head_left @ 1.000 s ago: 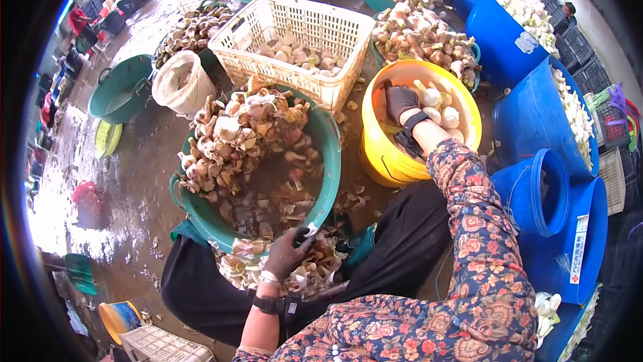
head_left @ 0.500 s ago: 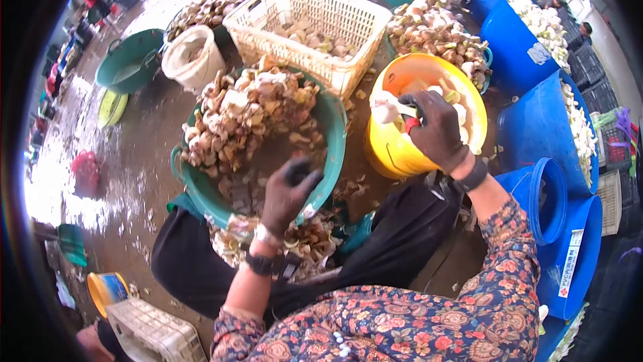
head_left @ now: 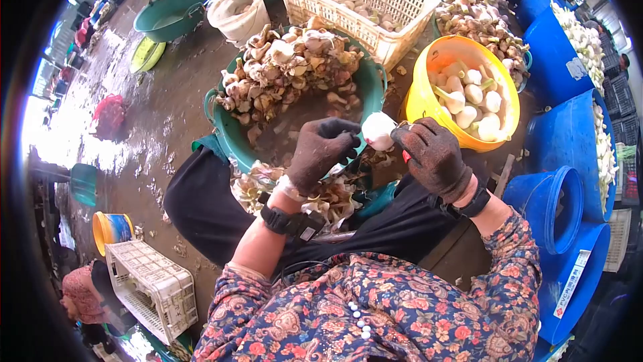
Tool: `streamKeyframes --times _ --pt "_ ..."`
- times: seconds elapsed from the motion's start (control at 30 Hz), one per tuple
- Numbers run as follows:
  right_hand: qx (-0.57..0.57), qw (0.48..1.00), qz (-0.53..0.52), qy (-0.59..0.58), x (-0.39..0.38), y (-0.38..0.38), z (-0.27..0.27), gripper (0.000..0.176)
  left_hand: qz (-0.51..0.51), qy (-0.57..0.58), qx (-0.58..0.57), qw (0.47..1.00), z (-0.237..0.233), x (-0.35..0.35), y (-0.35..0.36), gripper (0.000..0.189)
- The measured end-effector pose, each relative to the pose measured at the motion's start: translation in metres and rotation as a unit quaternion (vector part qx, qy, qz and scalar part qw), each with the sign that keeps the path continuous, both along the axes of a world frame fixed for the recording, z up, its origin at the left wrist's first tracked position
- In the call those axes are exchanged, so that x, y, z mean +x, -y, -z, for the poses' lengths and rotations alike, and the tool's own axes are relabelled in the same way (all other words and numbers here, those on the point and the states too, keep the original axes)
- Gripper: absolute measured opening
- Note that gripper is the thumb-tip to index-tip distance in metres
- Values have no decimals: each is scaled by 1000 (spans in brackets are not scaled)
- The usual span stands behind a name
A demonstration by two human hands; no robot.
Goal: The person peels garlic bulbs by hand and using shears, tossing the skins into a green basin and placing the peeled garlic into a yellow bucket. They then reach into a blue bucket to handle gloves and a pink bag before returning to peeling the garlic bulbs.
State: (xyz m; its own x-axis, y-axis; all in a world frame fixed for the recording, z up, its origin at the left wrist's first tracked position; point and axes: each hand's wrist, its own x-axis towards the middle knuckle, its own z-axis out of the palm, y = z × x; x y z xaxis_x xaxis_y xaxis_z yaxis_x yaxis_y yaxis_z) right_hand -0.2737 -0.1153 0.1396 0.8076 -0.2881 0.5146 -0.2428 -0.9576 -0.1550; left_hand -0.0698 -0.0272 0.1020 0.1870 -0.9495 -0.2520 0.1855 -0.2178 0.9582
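A white garlic bulb (head_left: 378, 131) is between my two gloved hands, in front of the yellow bucket. My right hand (head_left: 434, 160) is closed at the bulb's stem side, and a bit of a red object (head_left: 406, 156) shows in its grip; the rest is hidden. My left hand (head_left: 323, 154) is curled, with finger and thumb pinched at the bulb's left edge. Beyond it, a green tub (head_left: 376, 97) holds a heap of unpeeled garlic (head_left: 295, 70). Cleaned bulbs with short stems (head_left: 472, 97) lie in the yellow bucket (head_left: 420, 94).
Garlic skins (head_left: 251, 191) pile up between my knees. A white crate (head_left: 362, 40) and white bucket (head_left: 238, 14) stand behind the tub. Blue barrels (head_left: 562, 127) line the right side. At lower left are another crate (head_left: 151, 281) and a person (head_left: 87, 295).
My right hand has moved from over the yellow bucket toward me with the garlic bulb. My left hand has left the tub's near side and come to the bulb. The view has shifted.
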Motion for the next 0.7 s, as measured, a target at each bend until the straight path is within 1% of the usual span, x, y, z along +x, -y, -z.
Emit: streamKeyframes --times 0.03,0.07,0.1,0.17,0.2,0.23,0.3,0.33,0.37,0.4,0.43,0.5,0.57,0.6,0.63,0.7 --pt "1 1000 3 0 0 -1 1 28 -1 -17 -4 1000 3 1 -4 18" --pt "8 1000 4 12 0 -2 4 29 -31 -27 14 999 1 0 -8 19" --pt "14 1000 3 24 1 -2 6 30 -31 -28 15 999 -2 0 -10 19" --pt "14 1000 0 22 3 -3 11 32 -16 -49 58 997 -10 2 -13 19" --pt "13 1000 -3 19 5 -3 12 33 -3 -17 57 998 -17 -4 -14 20" --pt "13 1000 -4 19 6 -4 13 33 -5 -18 57 998 -10 -8 -13 20" --pt "21 1000 9 12 8 -7 14 32 -15 139 23 990 12 -11 -11 24" --pt "22 1000 10 11 9 -9 15 32 -37 102 25 994 18 -9 -10 23" --pt "151 986 46 56 8 -10 16 30 -35 101 26 994 26 -5 -10 23" --pt "275 953 82 99 7 -10 17 28 -38 275 50 959 37 4 -11 21" --pt "275 953 84 98 5 -9 17 28 -39 441 73 894 50 14 -13 20" --pt "373 915 136 72 1 -6 16 24 -21 427 89 900 84 29 -24 21" --pt "388 908 135 82 -1 -2 25 25 -68 380 4 922 101 31 -33 21" --pt "400 903 131 92 -1 0 28 25 -16 332 92 939 81 30 -31 22" --pt "402 901 134 89 -1 0 29 25 -14 330 94 939 67 26 -27 22" --pt "396 903 147 82 4 0 26 27 13 152 146 977 54 21 -17 22"
